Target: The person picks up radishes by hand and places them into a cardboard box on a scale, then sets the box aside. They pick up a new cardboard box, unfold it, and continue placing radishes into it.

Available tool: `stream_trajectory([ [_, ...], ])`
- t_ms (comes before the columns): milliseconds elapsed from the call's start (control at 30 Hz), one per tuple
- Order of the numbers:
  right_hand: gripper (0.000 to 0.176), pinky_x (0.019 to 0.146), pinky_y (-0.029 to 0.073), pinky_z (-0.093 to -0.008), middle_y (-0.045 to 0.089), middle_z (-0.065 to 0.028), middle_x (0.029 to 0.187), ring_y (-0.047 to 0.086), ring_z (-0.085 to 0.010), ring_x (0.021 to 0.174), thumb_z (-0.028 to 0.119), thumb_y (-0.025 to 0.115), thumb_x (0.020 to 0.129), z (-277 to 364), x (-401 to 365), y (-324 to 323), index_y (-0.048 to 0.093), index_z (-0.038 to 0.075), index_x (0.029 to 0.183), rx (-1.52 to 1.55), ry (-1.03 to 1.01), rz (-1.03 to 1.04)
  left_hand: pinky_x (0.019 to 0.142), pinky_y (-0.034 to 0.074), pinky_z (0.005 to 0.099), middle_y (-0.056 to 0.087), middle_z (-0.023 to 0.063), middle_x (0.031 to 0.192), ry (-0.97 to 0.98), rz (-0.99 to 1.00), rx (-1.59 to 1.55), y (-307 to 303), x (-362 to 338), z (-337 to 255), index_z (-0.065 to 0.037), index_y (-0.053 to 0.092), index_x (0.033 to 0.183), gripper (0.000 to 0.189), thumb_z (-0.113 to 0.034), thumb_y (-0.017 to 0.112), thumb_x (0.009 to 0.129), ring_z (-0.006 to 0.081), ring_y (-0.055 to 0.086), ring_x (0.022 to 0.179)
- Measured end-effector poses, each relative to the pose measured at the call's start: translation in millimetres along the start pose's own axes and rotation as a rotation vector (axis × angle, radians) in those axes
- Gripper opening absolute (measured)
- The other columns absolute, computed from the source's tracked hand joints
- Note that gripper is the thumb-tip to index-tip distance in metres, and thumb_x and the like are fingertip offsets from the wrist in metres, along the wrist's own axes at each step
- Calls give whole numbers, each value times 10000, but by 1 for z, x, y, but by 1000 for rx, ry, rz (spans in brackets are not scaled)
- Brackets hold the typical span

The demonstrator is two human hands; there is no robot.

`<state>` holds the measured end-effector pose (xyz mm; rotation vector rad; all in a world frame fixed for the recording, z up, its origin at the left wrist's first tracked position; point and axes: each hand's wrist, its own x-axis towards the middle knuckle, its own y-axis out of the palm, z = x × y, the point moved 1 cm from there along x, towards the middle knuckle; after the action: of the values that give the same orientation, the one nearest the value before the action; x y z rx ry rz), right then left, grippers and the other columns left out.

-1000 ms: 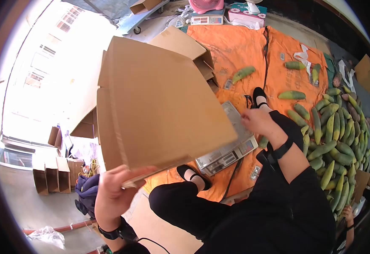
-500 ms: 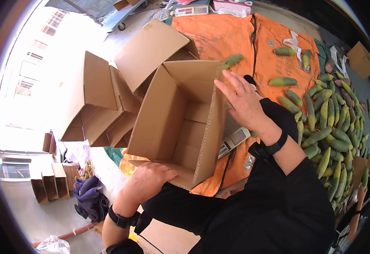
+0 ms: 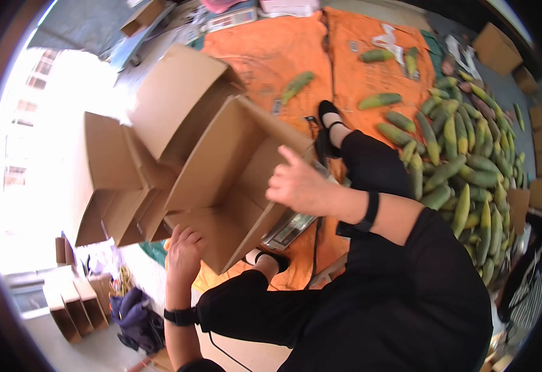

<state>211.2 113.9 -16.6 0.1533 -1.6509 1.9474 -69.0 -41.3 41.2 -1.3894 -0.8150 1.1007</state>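
Observation:
A cardboard box with its top open tilts in front of me, and nothing shows inside it. My left hand is at its near left corner, fingers bent over the edge. My right hand grips the right wall, with one finger pointing up and the others curled over the rim. Partly hidden under the box's right side is a scale with a display. Other cardboard boxes stand against the box on the left.
A large pile of green radishes lies at the right. Several loose ones, including a radish, rest on the orange sheet. Narrow cartons and a dark bag are on the floor at the left.
The box has tipped and turned, shifting left and baring more of the scale. My right hand has come down from the far right corner, its fingers curling in. The view has swung right.

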Motion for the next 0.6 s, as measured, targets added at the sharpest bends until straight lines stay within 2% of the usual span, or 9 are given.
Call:
stream_trajectory([
  [33,49,1039,315,-591,546,-6,684,582,-190,793,128,566,764,4,0,2,578,135,717,13,-2,17,1043,359,443,646,79,968,-102,36,32,4,-2,-3,-69,688,855,212,-41,526,723,273,566,1071],
  [67,53,1037,319,-588,548,-7,684,584,-191,793,130,566,765,6,0,3,580,134,714,14,9,15,1043,359,443,646,79,968,-63,36,23,5,-5,-9,-69,688,855,212,-41,526,723,273,566,1071],
  [133,71,1029,328,-584,556,-7,680,589,-194,787,137,564,771,6,2,4,592,130,706,0,20,14,1090,296,478,630,117,1087,-289,5,-80,-1,-10,-15,-53,699,935,293,7,484,746,321,519,1168],
  [233,64,1044,316,-583,497,7,667,556,-182,767,99,593,730,9,1,6,556,132,689,10,43,-13,1054,336,454,622,158,1149,-408,-59,-170,-24,-3,-31,-47,696,1008,386,67,455,729,352,511,1176],
  [367,63,1037,321,-577,520,5,678,568,-184,768,105,592,751,15,0,3,578,132,696,23,64,40,969,419,392,620,175,1149,-470,-151,-414,-35,16,-50,-12,648,1103,318,4,507,818,339,552,1131],
  [400,61,956,381,-519,537,3,691,571,-181,765,123,596,757,15,-1,1,583,132,698,2,66,58,969,419,392,620,175,1149,-461,-150,-416,-40,23,-57,-12,648,1103,318,4,507,818,339,552,1131],
  [433,61,956,381,-519,537,3,691,571,-181,765,123,596,757,16,-1,1,583,132,698,-1,74,59,973,408,402,614,174,1153,-455,-88,-471,-44,30,-65,-10,630,1127,314,-31,535,828,346,547,1120],
  [500,99,746,393,-396,584,6,658,592,-169,719,173,575,765,16,-3,-1,636,150,690,4,66,26,977,397,411,608,173,1157,-434,-21,-528,-46,42,-73,-8,612,1152,322,-67,563,839,353,542,1108],
  [600,87,758,395,-393,576,9,694,584,-173,763,199,615,776,19,-5,-7,615,141,711,67,118,25,946,426,396,607,180,1158,-355,-25,-553,-43,57,-79,-5,596,1176,362,-45,585,816,351,559,1090],
])
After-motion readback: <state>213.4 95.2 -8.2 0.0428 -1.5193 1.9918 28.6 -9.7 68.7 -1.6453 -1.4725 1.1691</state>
